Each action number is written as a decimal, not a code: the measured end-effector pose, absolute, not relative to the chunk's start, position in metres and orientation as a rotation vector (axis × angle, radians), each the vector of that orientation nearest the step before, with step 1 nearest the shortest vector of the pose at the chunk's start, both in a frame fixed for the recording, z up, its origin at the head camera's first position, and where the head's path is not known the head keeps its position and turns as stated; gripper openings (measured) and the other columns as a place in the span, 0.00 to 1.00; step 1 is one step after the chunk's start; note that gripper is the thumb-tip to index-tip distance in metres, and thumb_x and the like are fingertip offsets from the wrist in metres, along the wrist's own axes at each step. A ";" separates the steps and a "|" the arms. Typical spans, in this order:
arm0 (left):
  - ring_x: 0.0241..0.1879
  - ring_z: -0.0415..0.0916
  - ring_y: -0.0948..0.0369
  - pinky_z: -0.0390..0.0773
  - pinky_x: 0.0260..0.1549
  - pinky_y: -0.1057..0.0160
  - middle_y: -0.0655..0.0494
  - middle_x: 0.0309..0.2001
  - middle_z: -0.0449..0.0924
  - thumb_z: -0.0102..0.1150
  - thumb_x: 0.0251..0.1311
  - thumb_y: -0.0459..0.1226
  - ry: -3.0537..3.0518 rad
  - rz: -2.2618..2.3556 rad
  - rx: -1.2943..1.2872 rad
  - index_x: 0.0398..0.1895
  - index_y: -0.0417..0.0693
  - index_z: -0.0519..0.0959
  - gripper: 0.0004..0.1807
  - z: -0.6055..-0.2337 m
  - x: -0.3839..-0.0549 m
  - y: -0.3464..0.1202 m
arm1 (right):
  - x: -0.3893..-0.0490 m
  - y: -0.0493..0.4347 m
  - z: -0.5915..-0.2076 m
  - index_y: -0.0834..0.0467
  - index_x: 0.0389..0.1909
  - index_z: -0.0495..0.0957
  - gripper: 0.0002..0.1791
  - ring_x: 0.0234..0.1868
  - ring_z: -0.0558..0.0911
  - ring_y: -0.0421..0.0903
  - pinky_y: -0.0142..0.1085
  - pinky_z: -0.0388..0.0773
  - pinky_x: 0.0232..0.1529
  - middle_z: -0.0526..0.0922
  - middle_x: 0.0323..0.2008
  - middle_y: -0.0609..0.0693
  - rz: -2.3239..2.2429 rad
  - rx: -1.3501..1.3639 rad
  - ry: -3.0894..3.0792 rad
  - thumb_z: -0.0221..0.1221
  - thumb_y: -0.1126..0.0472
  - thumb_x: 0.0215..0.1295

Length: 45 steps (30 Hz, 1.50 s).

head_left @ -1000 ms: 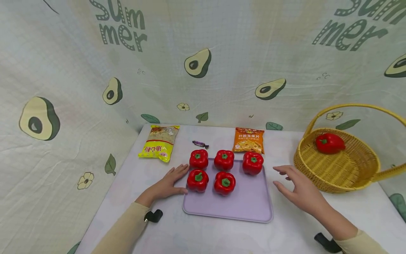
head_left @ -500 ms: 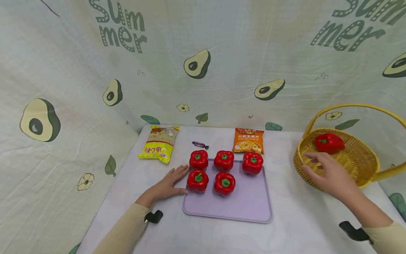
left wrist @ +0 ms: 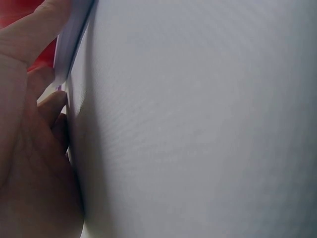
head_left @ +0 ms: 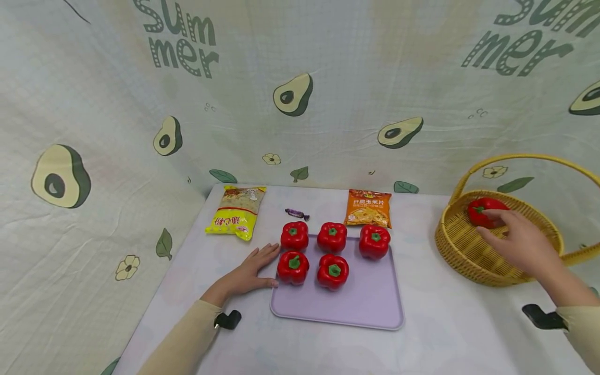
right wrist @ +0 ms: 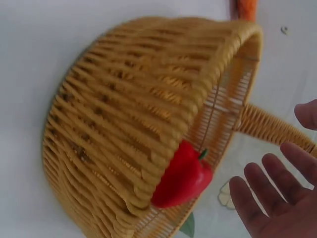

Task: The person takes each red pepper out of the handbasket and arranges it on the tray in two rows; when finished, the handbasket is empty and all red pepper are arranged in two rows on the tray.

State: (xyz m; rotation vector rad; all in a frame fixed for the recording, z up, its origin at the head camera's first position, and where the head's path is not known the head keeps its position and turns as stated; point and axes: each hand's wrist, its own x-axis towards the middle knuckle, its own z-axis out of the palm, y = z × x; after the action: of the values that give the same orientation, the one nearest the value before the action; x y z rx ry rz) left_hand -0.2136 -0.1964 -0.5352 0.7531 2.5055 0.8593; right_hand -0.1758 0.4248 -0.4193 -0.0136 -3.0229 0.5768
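Observation:
A red bell pepper (head_left: 478, 209) with a green stem lies in the yellow wicker basket (head_left: 457, 255) at the right. My right hand (head_left: 522, 242) hovers over the basket with its fingers near that pepper; in the right wrist view the fingers (right wrist: 270, 186) are spread apart from the pepper (right wrist: 185, 176) and hold nothing. On the lilac tray (head_left: 370, 297) sit several more red bell peppers (head_left: 333, 272), stems up. My left hand (head_left: 246, 276) lies on the table with its fingers and thumb at the tray's left edge. The left wrist view shows the thumb (left wrist: 37, 29) against the tray side.
At the back left lies a yellow pasta bag (head_left: 236, 212), with a small purple-wrapped candy (head_left: 297, 214) to its right. An orange snack bag (head_left: 369, 207) lies behind the tray. The basket's tall handle (head_left: 529, 155) arches over it. A printed cloth (head_left: 337, 104) hangs behind the table.
My right hand has moved from beside the tray, rightward and over the basket, toward the pepper inside. My left hand and the tray have stayed in place.

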 end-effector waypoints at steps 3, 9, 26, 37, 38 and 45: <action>0.81 0.35 0.53 0.33 0.77 0.44 0.58 0.82 0.44 0.67 0.60 0.57 2.507 0.865 0.755 0.83 0.58 0.50 0.53 -0.535 -0.214 -0.196 | -0.184 0.436 -0.418 0.75 0.64 0.65 0.37 0.50 0.71 0.74 0.70 0.70 0.45 0.68 0.54 0.76 0.556 -0.017 -3.021 0.57 0.45 0.74; 0.81 0.35 0.53 0.33 0.77 0.44 0.57 0.82 0.44 0.67 0.60 0.57 2.513 0.859 0.747 0.83 0.58 0.50 0.53 -0.534 -0.214 -0.195 | -0.198 0.449 -0.415 0.76 0.64 0.62 0.38 0.50 0.68 0.76 0.71 0.71 0.45 0.62 0.57 0.80 0.558 -0.121 -3.035 0.57 0.46 0.75; 0.81 0.35 0.55 0.34 0.78 0.45 0.59 0.82 0.44 0.67 0.60 0.58 2.515 0.848 0.735 0.83 0.59 0.50 0.53 -0.536 -0.214 -0.195 | -0.237 0.481 -0.416 0.74 0.73 0.53 0.44 0.65 0.49 0.85 0.78 0.51 0.60 0.45 0.68 0.85 0.770 -0.113 -3.134 0.55 0.44 0.75; 0.81 0.33 0.59 0.33 0.78 0.48 0.64 0.82 0.43 0.67 0.59 0.60 2.513 0.839 0.728 0.83 0.62 0.49 0.54 -0.535 -0.213 -0.196 | -0.253 0.496 -0.434 0.69 0.78 0.35 0.55 0.67 0.46 0.86 0.78 0.50 0.61 0.34 0.73 0.81 0.911 -0.144 -3.267 0.60 0.45 0.72; 0.81 0.33 0.59 0.33 0.78 0.48 0.64 0.82 0.43 0.67 0.59 0.60 2.512 0.844 0.728 0.83 0.62 0.49 0.54 -0.535 -0.213 -0.196 | -0.253 0.496 -0.435 0.69 0.78 0.35 0.55 0.67 0.46 0.86 0.78 0.50 0.61 0.34 0.73 0.81 0.902 -0.148 -3.268 0.61 0.46 0.71; 0.81 0.33 0.59 0.33 0.78 0.48 0.64 0.82 0.43 0.67 0.59 0.60 2.504 0.845 0.710 0.83 0.62 0.49 0.54 -0.534 -0.213 -0.196 | -0.258 0.500 -0.444 0.67 0.78 0.32 0.56 0.65 0.47 0.87 0.78 0.52 0.61 0.39 0.71 0.84 0.939 -0.052 -3.285 0.63 0.53 0.69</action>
State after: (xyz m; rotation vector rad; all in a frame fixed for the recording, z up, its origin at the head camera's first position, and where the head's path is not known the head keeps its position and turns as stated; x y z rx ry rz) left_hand -0.2130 -0.1956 -0.5339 0.7102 2.5039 0.8446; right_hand -0.2581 0.4995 -0.4435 -0.0525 -3.2851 0.9386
